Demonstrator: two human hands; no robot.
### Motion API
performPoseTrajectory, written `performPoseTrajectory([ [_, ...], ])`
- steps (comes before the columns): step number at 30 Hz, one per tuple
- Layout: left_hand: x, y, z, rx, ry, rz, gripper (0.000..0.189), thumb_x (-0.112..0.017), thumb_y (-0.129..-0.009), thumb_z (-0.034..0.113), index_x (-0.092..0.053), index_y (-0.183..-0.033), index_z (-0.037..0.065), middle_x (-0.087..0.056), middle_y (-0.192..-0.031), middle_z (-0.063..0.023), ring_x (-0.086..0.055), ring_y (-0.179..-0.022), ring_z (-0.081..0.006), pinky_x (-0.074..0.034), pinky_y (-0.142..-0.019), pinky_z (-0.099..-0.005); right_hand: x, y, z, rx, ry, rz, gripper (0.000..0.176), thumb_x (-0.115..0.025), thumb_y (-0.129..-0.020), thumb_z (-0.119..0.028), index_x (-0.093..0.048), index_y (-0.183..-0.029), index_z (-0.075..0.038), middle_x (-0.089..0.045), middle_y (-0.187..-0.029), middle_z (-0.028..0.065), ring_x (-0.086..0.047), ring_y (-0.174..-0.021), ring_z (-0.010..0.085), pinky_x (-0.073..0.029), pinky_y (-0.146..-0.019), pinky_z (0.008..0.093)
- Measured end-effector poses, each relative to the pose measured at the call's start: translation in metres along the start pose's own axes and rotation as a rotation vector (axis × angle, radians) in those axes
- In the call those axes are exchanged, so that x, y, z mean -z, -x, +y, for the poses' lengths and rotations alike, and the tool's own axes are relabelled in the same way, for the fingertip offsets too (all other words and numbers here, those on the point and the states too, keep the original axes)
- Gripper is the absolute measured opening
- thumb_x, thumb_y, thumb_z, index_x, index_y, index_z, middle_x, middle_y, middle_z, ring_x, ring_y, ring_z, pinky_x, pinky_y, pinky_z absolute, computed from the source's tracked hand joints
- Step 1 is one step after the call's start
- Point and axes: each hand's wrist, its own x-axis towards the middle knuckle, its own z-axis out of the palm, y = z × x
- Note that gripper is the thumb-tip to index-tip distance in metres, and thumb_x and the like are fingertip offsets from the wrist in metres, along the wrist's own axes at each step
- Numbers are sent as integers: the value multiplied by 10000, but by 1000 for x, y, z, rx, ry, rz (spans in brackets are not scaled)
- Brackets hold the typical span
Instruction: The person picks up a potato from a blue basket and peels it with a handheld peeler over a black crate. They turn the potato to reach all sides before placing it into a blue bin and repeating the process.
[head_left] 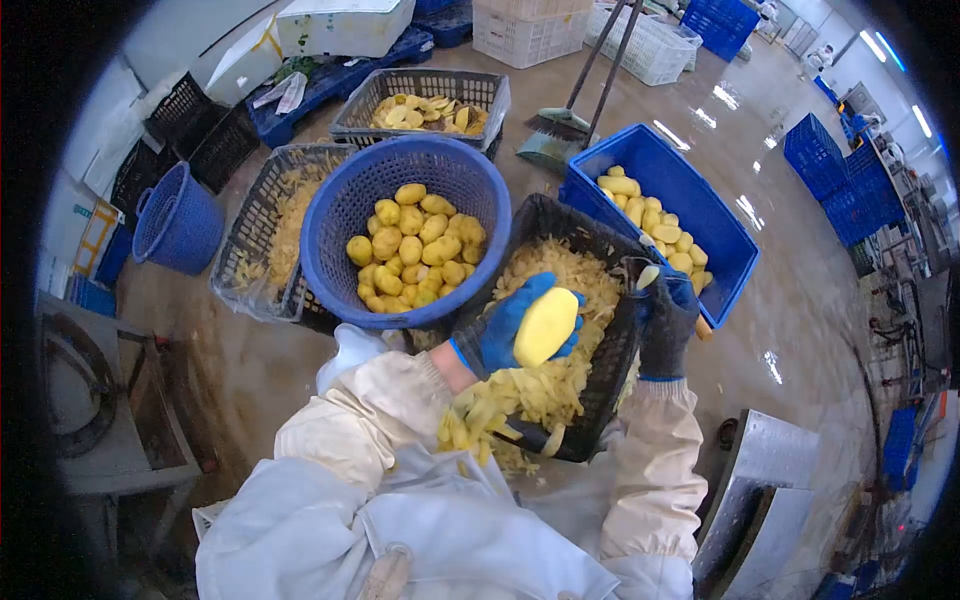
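My left hand (pixel 500 330), in a blue glove, is closed around a peeled potato (pixel 546 328) with a smooth pale-yellow face. My right hand (pixel 668 325), in a dark glove, is closed on a peeler (pixel 634 268), mostly hidden by the fingers, with a pale strip of peel (pixel 648 277) beside it. Both hands are above a black crate (pixel 618 385) heaped with potato peelings (pixel 540 385), some spilling over its near edge. Left of it, a round blue basket (pixel 320 240) holds several potatoes (pixel 412 240). Peeled potatoes (pixel 655 220) lie in the blue bin (pixel 735 235) at right.
A crate of peelings (pixel 235 250) stands left of the round basket, another crate (pixel 345 130) behind it. A broom and dustpan (pixel 550 145) stand on the wet floor (pixel 770 310). An empty blue basket (pixel 180 225) is at far left, a metal stand (pixel 755 490) at lower right.
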Motion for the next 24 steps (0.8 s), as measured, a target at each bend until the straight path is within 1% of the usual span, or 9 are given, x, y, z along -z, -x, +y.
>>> performPoseTrajectory([
  [2, -16, 4, 9, -22, -14, 118, 543, -437, -917, 485, -519, -1186, 20, -616, -1031, -109, -602, -893, -256, -502, -796, -379, -7, 11, -29, 40, 79, -23, 112, -656, -813, -130, -604, -869, -48, -586, -696, 11, -492, -512, 61, -368, -444, 189],
  [4, -11, 3, 14, -13, -18, 83, 474, -501, -897, 401, -523, -1179, 22, -612, -1052, -112, -602, -915, -252, -488, -829, -362, -19, 34, -42, -498, -139, -369, 58, -613, -853, -109, -595, -852, -54, -580, -727, 3, -511, -551, 66, -399, -469, 198],
  [8, -1, 8, 13, -8, -5, 21, 386, -630, -856, 235, -532, -1165, 26, -603, -1093, -117, -600, -958, -243, -458, -894, -329, -23, 36, -32, -569, 32, -495, 74, -601, -861, -122, -584, -822, -61, -570, -681, 0, -497, -531, 67, -400, -468, 192],
  [10, -23, 13, 5, -141, -390, 316, 434, -495, -919, 388, -535, -1159, 29, -611, -1072, -122, -598, -963, -231, -464, -894, -328, -6, 9, -15, -246, -176, -18, 100, -645, -826, -133, -597, -837, -45, -590, -668, 24, -482, -482, 68, -362, -429, 196],
  [16, 4, -1, 1, -15, 2, 119, 448, -428, -938, 425, -553, -1127, 38, -621, -1047, -118, -618, -896, -265, -518, -796, -424, -29, 41, -43, -552, 91, -502, 48, -629, -828, -89, -605, -849, -53, -575, -668, 2, -517, -552, 85, -412, -490, 232],
  [19, -13, 7, -5, 30, 4, 192, 495, -423, -934, 452, -539, -1162, 27, -624, -1026, -126, -617, -884, -279, -517, -798, -412, 11, 5, 5, -51, 25, -21, 76, -628, -830, -88, -596, -886, -48, -577, -697, -13, -527, -584, 103, -435, -540, 244],
  [22, -5, 3, 8, 15, 24, 103, 535, -430, -920, 486, -534, -1166, 23, -623, -1024, -136, -615, -890, -286, -515, -795, -424, 29, -4, -12, 293, 563, -92, 74, -628, -831, -99, -588, -871, -50, -578, -696, -3, -514, -555, 95, -416, -503, 229],
  [23, -4, 3, 11, -31, 16, 99, 555, -434, -912, 506, -533, -1166, 21, -622, -1022, -142, -615, -892, -288, -515, -792, -427, 6, 7, -49, -374, -148, -73, 90, -630, -832, -113, -586, -857, -39, -575, -684, 14, -501, -532, 83, -385, -463, 206],
  [24, -5, 3, 12, -33, 13, 98, 555, -434, -912, 506, -533, -1166, 21, -622, -1022, -142, -615, -892, -288, -515, -792, -427, -1, 18, -49, -372, -150, -74, 90, -630, -832, -113, -586, -857, -39, -575, -684, 14, -501, -532, 83, -385, -463, 206],
])
